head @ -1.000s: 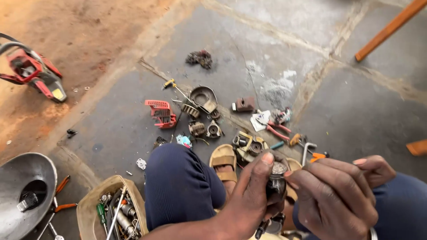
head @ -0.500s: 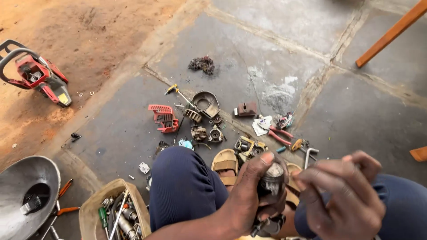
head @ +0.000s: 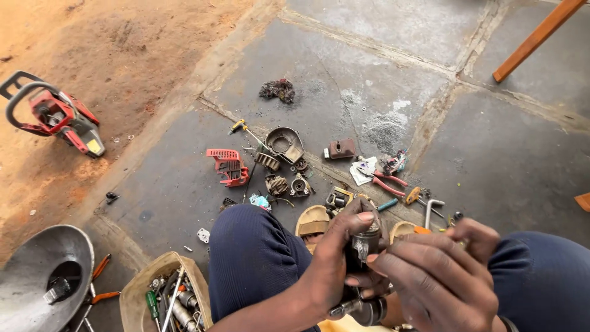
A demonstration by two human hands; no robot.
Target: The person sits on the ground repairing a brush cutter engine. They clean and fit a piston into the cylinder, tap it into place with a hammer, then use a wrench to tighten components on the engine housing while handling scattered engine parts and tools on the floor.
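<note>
My left hand (head: 335,258) grips a dark, greasy metal engine part (head: 362,246) held above my lap, thumb pressed on its top. My right hand (head: 439,276) is closed around a small tool whose orange end (head: 421,230) shows at the part's right side; the tool's tip is hidden. A metal shaft (head: 344,309) sticks out below the left hand. Both knees in dark blue trousers (head: 252,258) frame the hands, and tan sandals (head: 312,220) show between them.
On the stone floor lie several engine parts: a red grille cover (head: 228,166), a round dark housing (head: 284,142), red-handled pliers (head: 387,183), a hex key (head: 430,209), a rag clump (head: 278,90). A red chainsaw body (head: 58,117) sits left. A metal bowl (head: 37,270) and a tool basket (head: 161,298) stand lower left.
The view has tilted downward slightly, so the floor items sit higher in frame. Both hands stay on the engine part; the right hand has shifted slightly against it.
</note>
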